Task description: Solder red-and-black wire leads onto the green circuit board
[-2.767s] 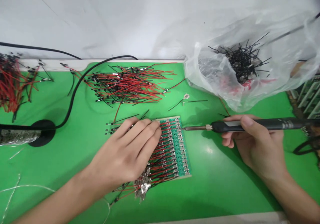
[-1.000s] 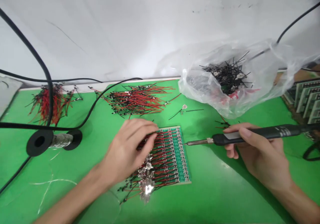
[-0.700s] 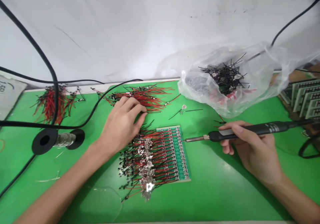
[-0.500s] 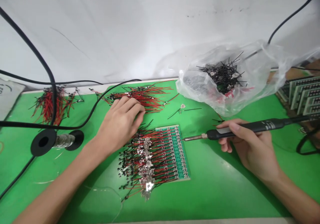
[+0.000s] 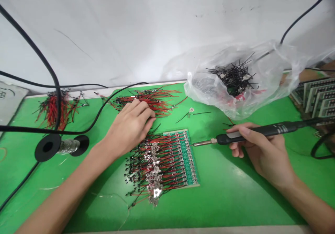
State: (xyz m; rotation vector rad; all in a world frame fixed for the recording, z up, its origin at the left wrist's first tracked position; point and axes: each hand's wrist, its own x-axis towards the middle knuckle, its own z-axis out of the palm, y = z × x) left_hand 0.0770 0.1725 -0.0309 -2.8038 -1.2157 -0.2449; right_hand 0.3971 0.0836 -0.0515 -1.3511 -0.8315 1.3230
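Moved off the green circuit board [image 5: 187, 157], the left hand [image 5: 130, 126] now lies open on the red wires [image 5: 154, 103] by the tabletop's [image 5: 225, 206] back edge, while the right hand [image 5: 261, 150] grips a soldering iron [image 5: 251, 132] just beside the board

Our bare left hand [image 5: 131, 124] lies palm down, its slightly curled fingers [image 5: 140, 110] loosely together and pointing up and to the right. Its bare forearm [image 5: 65, 188] slants in from the lower left corner. Our bare right hand [image 5: 261, 153] is closed in a pen grip, with the thumb [image 5: 244, 131] lying along the top and the fingers curled beneath. Its bare forearm [image 5: 309, 206] enters from the lower right corner.
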